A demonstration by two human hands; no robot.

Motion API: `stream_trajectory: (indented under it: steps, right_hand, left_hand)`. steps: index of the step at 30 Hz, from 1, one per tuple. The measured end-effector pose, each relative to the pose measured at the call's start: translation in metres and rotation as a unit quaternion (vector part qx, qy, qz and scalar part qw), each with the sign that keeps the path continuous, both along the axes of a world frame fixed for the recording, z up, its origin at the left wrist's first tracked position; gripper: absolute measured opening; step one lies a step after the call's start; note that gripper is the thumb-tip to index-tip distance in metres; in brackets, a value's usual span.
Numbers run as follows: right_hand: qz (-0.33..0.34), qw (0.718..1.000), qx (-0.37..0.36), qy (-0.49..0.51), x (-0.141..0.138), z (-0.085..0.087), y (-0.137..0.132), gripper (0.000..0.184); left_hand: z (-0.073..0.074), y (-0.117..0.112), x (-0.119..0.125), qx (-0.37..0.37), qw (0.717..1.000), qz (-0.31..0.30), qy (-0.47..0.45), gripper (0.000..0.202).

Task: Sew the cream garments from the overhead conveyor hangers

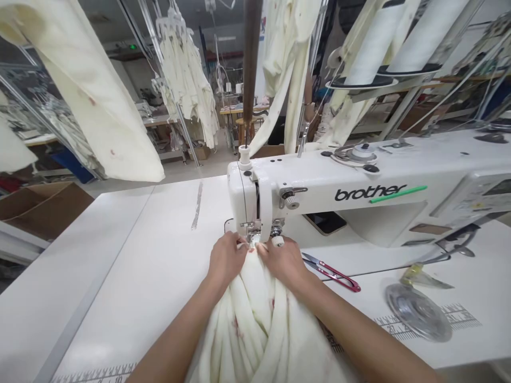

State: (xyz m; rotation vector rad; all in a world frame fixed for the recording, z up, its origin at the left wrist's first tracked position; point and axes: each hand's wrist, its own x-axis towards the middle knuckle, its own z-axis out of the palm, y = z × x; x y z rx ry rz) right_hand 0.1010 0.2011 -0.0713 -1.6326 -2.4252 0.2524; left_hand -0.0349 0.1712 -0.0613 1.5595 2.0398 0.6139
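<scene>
A cream fabric piece [255,314] with small reddish prints runs in folds from the front edge up to the needle area of a white Brother sewing machine [303,175]. Left of the presser foot [252,234], my left hand [228,258] pinches the fabric's edge with closed fingers. My right hand [283,260] grips the same fabric just right of the foot, its fingertips partly hidden by the machine's knob and the cloth. Both hands sit close together at the needle. The needle tip itself is too small to make out.
Red-handled thread snips [339,276] lie right of my right hand, near a phone [326,222] under the machine arm. A clear round dish [417,311] stands farther right. Thread cones [375,48] rise behind. Cream garments [191,80] hang beyond the table [131,287].
</scene>
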Motion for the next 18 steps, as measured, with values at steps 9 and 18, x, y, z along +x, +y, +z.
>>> stream_trajectory:
  steps: [9,18]
  right_hand:
    - [0.004,1.0,-0.011,0.001,-0.0024,-0.002,0.0035,0.021]
    - [-0.011,1.0,-0.016,0.008,-0.0051,-0.0079,0.0041,0.03]
  left_hand:
    - [0.0009,0.0028,-0.0001,-0.004,0.999,0.032,0.036,0.012]
    - [0.0001,0.0055,0.0018,-0.007,0.998,0.036,0.055,0.014]
